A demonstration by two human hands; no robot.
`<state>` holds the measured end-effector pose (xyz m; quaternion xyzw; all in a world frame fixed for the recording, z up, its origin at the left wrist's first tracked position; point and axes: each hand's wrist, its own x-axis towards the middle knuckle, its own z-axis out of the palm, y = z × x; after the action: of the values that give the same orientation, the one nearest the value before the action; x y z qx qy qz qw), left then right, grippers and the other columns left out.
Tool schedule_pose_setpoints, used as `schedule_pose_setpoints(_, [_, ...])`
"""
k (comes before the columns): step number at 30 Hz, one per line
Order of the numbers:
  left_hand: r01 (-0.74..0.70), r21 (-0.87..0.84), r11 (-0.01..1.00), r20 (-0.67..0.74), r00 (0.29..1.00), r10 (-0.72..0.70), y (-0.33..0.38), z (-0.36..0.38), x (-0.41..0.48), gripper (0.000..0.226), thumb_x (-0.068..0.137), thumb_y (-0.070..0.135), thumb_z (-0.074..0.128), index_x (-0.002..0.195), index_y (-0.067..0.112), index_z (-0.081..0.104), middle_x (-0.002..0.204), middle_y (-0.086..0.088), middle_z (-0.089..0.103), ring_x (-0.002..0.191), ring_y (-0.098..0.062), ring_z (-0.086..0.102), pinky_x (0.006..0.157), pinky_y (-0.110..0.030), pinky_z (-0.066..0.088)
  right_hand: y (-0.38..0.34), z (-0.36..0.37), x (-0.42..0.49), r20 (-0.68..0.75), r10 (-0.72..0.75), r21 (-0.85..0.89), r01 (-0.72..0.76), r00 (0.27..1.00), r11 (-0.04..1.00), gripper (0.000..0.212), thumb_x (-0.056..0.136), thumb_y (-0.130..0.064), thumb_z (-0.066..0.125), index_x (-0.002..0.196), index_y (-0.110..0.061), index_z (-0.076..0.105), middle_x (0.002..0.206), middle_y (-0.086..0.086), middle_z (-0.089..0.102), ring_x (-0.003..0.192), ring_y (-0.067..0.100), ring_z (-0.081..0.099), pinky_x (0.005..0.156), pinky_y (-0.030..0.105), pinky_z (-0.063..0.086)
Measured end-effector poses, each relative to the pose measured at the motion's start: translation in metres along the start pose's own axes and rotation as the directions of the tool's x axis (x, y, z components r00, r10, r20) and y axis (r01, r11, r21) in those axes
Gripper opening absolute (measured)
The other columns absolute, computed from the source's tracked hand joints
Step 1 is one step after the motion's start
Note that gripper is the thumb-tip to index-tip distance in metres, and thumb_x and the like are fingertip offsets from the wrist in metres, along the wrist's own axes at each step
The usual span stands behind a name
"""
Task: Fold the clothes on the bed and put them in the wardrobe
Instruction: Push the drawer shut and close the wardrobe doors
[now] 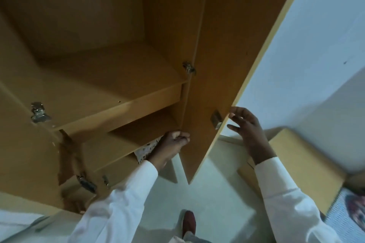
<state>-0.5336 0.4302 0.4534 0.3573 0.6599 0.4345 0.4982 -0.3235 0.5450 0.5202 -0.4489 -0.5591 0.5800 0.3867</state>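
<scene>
**Left hand at the cloth on a lower wardrobe shelf; right hand on the door edge.**

Sleeves: white, smooth fabric, covering both forearms to the wrist. Left hand: fingers curled into a fist inside the lower compartment of the wardrobe; whether they grip the cloth cannot be told. Cloth: white fabric with a dark speckled print, lying on the flat shelf board just left of and partly under the left wrist. Right hand: fingers spread, nearly straight, tips touching the pale edge of the open door, just right of a small metal fitting. Door and wardrobe are smooth, matt, tan board with square edges. Beyond the left hand is an upper shelf of the same board, and above it a metal hinge.
</scene>
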Motion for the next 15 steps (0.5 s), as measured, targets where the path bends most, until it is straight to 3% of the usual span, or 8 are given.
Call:
schedule_pose_setpoints(3, [-0.067, 0.011, 0.998, 0.031, 0.997, 0.066, 0.025, 0.004, -0.004, 0.021, 0.096, 0.024, 0.058, 0.116, 0.024, 0.066, 0.11, 0.01, 0.064, 0.105, -0.008, 0.059, 0.084, -0.027, 0.05, -0.008, 0.0, -0.002, -0.044, -0.044, -0.071, 0.041, 0.998, 0.997, 0.016, 0.1, -0.007, 0.05, 0.105, -0.017, 0.061, 0.102, -0.008, 0.065, 0.097, 0.01, 0.063, 0.099, 0.045, 0.049])
schedule_pose_setpoints(10, [-0.241, 0.066, 0.968, 0.024, 0.971, 0.24, 0.059, 0.013, -0.003, 0.026, 0.096, 0.024, 0.059, 0.122, 0.023, 0.062, 0.114, 0.003, 0.064, 0.112, -0.014, 0.059, 0.091, -0.03, 0.048, -0.005, 0.005, -0.001, -0.035, -0.036, -0.054, 0.034, 0.999, 0.998, 0.035, 0.102, -0.011, 0.048, 0.134, -0.024, 0.044, 0.129, -0.001, 0.053, 0.114, 0.02, 0.058, 0.1, 0.041, 0.05])
schedule_pose_setpoints(15, [-0.293, 0.046, 0.955, -0.016, 0.956, 0.294, 0.076, 0.016, -0.006, 0.036, 0.093, 0.033, 0.062, 0.128, 0.026, 0.056, 0.128, 0.001, 0.057, 0.12, -0.018, 0.056, 0.098, -0.043, 0.05, -0.005, 0.01, -0.001, 0.056, -0.045, -0.122, 0.052, 0.997, 0.991, 0.025, 0.102, -0.013, 0.048, 0.121, -0.025, 0.059, 0.121, -0.003, 0.062, 0.113, 0.02, 0.061, 0.098, 0.043, 0.052])
